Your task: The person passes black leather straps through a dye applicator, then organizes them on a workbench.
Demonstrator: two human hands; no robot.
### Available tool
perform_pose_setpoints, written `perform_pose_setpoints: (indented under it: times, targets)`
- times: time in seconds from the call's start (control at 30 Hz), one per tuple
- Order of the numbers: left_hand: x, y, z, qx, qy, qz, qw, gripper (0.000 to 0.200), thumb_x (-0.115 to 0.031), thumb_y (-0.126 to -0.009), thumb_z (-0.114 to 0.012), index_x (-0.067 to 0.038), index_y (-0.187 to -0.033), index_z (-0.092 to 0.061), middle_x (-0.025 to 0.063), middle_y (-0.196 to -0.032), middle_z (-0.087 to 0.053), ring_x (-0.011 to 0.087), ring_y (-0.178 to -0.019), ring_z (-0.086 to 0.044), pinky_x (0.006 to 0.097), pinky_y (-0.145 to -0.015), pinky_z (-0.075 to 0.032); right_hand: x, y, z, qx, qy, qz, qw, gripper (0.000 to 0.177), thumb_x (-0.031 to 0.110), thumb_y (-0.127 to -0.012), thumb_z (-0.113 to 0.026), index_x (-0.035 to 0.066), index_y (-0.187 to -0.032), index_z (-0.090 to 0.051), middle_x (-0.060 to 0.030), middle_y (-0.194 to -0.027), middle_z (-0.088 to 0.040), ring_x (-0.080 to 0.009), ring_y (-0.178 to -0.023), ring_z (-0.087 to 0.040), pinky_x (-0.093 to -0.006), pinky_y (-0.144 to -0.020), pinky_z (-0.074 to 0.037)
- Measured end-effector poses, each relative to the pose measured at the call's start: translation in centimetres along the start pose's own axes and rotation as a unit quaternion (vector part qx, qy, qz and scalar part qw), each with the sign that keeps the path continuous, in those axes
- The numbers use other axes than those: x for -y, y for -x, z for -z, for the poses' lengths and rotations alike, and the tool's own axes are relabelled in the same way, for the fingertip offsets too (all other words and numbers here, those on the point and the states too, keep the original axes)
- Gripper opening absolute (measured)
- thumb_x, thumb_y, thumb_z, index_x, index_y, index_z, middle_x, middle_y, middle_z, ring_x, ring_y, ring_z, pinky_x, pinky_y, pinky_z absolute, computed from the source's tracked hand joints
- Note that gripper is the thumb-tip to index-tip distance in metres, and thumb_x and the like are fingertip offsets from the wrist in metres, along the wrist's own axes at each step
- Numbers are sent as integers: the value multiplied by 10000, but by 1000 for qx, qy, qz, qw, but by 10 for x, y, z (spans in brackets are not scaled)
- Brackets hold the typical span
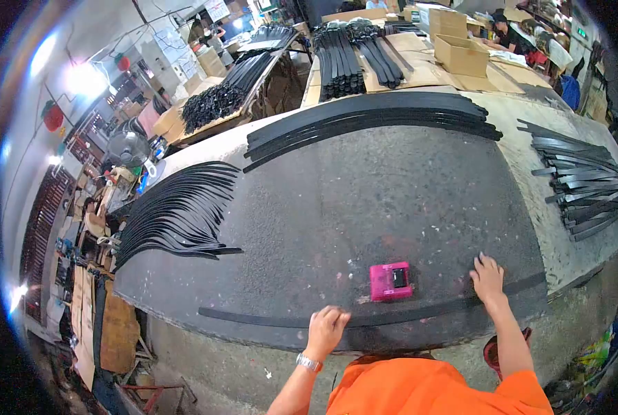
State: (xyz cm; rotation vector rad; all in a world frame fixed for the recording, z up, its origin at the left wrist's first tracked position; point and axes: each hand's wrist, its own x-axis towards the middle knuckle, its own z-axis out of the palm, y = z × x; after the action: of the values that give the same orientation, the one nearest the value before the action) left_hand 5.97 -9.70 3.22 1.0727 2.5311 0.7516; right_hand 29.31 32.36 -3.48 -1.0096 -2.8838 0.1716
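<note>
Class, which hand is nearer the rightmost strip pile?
Right: the right hand is to the near left of the strip pile; the left hand is much farther left.

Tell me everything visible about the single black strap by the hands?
The black strap is long, narrow and flat, perhaps leather or similar. It lies along the near side of the dark table, looking gently bowed in this view. The left hand is near its middle, the right hand farther right; whether either grips it is unclear.
</note>
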Motion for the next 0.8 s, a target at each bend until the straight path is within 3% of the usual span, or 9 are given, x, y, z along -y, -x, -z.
perform_pose_setpoints:
  times: [0.07, 0.17, 0.2, 0.33, 0.43, 0.57, 0.6, 0.63, 0.8]
  targets:
    - [6, 28, -27, -76, -11, -3, 997, 404, -330, -868, -690, -113, -1201, -619, 81, -1233, -624, 264, -1180, -559, 460, -958, -402, -14, 40, 22, 12, 12, 45, 999, 551, 285, -871, -649, 79, -1363, -511, -117, -1429, -483, -313, -1284, -443, -528, -1044, -316]
    - [7, 45, -49, -92, -97, 2, 991, 495, -300, -842, -708, -135, -1291, -582, 54, -1343, -556, 248, -1270, -489, 499, -1023, -325, -31, 99, 53, -22, 43, 76, 996, 601, 255, -818, -699, 83, -1363, -511, -121, -1406, -493, -318, -1250, -457, -524, -1019, -323]
    - [6, 44, -52, -95, -88, 0, 992, 513, -237, -834, -704, -147, -1320, -565, 52, -1305, -567, 237, -1243, -497, 498, -1011, -310, -35, 112, 58, -36, 55, 83, 994, 616, 246, -805, -712, 87, -1364, -509, -122, -1404, -491, -320, -1246, -458, -524, -1011, -326]
    - [7, 31, -49, -108, -128, 20, 986, 411, -163, -830, -687, -152, -1236, -623, 45, -1175, -592, 227, -1119, -533, 455, -946, -320, -51, 130, 57, 73, 42, -64, 994, 672, 186, -812, -715, 127, -1428, -454, -113, -1421, -452, -335, -1243, -448, -505, -984, -346]
    - [9, 27, -34, -76, -144, -3, 987, 263, -186, -832, -682, -159, -1093, -665, 28, -1129, -599, 219, -1105, -534, 455, -944, -325, -47, 121, 45, -49, 96, -37, 993, 692, 162, -818, -709, 127, -1451, -431, -108, -1407, -458, -330, -1228, -456, -491, -974, -357]
    - [23, 27, -24, -70, -156, -59, 983, 144, -223, -834, -676, -174, -968, -659, 7, -1084, -605, 206, -1076, -549, 457, -937, -328, -40, 107, 40, -51, 62, -53, 995, 512, 119, -800, -704, 103, -1286, -543, -98, -1405, -462, -325, -1225, -460, -479, -968, -367]
    - [34, 31, -21, -72, -162, -63, 982, 141, -230, -831, -678, -177, -959, -657, 2, -1085, -608, 204, -1072, -554, 457, -936, -328, -41, 106, 42, -72, 71, -49, 994, 381, 81, -769, -701, 99, -1132, -586, -90, -1324, -514, -318, -1167, -489, -467, -928, -376]
    - [45, 37, -16, -73, -167, -68, 981, 138, -238, -828, -681, -179, -950, -654, -3, -1085, -611, 201, -1068, -558, 457, -936, -328, -49, 108, 39, -73, 81, -45, 993, 360, 73, -762, -694, 100, -1105, -589, -86, -1284, -530, -311, -1141, -498, -461, -909, -377]
    - [124, 73, 31, -115, -262, 30, 958, 201, -250, -792, -721, -180, -969, -653, 2, -1053, -638, 216, -1037, -574, 470, -956, -310, -101, 114, 34, -154, 159, -10, 975, 264, 85, -742, -650, 109, -999, -596, -70, -1095, -585, -283, -1004, -534, -427, -828, -381]
